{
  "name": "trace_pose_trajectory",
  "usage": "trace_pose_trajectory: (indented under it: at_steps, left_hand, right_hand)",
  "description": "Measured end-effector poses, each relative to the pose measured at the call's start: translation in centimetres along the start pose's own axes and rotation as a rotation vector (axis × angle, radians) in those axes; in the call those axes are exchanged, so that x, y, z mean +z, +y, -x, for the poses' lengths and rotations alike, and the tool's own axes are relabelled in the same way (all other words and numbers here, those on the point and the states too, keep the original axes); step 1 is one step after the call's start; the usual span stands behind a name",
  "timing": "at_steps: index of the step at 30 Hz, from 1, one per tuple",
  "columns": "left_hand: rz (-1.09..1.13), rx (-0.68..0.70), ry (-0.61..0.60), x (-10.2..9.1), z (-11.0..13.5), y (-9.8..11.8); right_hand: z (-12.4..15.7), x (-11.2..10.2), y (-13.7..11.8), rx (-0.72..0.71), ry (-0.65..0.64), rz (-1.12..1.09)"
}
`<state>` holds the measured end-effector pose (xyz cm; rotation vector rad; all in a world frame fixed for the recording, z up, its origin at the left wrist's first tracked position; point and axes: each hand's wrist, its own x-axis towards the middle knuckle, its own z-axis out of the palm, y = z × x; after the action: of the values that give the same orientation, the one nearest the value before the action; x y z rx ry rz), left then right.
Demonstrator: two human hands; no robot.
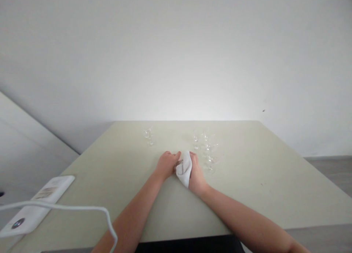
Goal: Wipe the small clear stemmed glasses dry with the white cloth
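Note:
My left hand (166,165) is closed around a small clear glass (178,163), most of it hidden by the fingers and the cloth. A folded white cloth (185,170) is gripped in my right hand (196,176) and presses against that glass. Both hands meet over the middle of the table. Just beyond my right hand stands a cluster of several small clear stemmed glasses (209,148). Farther back on the left, past my left hand, is another small clear glass (147,134); how many stand there I cannot tell.
The pale table (247,194) reaches back to a white wall (176,55). On its left edge lies a long white flat device (59,185), with a white cable (74,208) hanging across the view in front. Something black (189,245) shows at the near edge.

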<state>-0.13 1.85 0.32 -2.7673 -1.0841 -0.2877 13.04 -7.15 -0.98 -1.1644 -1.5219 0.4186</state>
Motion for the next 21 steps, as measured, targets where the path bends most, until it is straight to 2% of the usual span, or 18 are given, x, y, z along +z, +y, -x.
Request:
trace_pose_trajectory:
  at_steps: [3, 5, 8, 12, 15, 18, 21]
  left_hand:
    - [0.100, 0.007, -0.097, -0.1, 0.3, -0.8]
    - [0.147, 0.002, -0.121, -0.1, 0.4, -1.2]
    - [0.115, -0.023, -0.086, -0.1, 0.4, -1.1]
    - [0.005, 0.021, 0.095, 0.0, 0.1, 0.0]
    - [-0.017, 0.066, 0.165, -0.1, 0.0, 0.6]
    - [-0.007, 0.049, 0.106, -0.5, 0.2, 0.6]
    - [0.035, -0.059, -0.023, -1.0, 0.4, 0.0]
  right_hand:
    - [0.1, -0.4, -0.5, -0.199, -0.149, 0.129]
    - [0.0, -0.5, -0.6, -0.234, -0.182, 0.175]
    - [-0.2, -0.5, 0.0, -0.098, -0.128, 0.133]
    - [-0.8, -0.1, 1.6, 0.159, 0.035, -0.074]
    - [-0.9, 0.0, 2.2, 0.232, 0.129, -0.218]
    - [-0.8, -0.3, 1.6, 0.091, 0.088, -0.180]
    - [-0.8, -1.0, 0.6, -0.119, -0.066, -0.053]
